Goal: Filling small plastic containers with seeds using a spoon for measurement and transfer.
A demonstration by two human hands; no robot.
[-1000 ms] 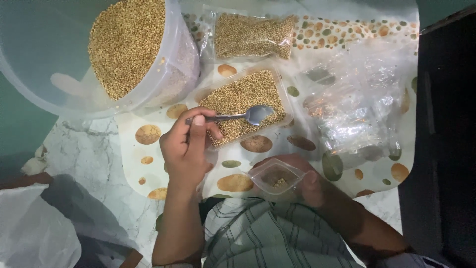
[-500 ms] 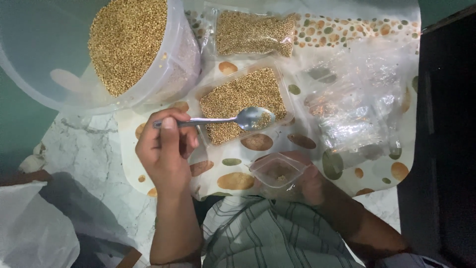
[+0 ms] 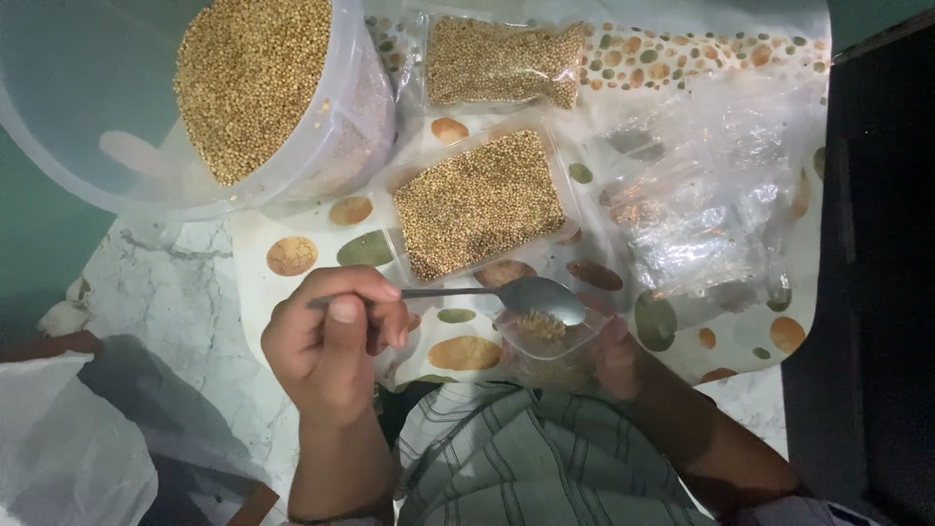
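On the spotted cloth (image 3: 292, 258) (over marble), seed packets (image 3: 479, 203) lie.

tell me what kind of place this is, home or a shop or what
Probably a home table used for packing seeds or grain by hand, though a small shop is possible. A large clear tub of golden seeds lies tipped over a spotted tablecloth, beside filled bags and a pile of empty plastic bags.
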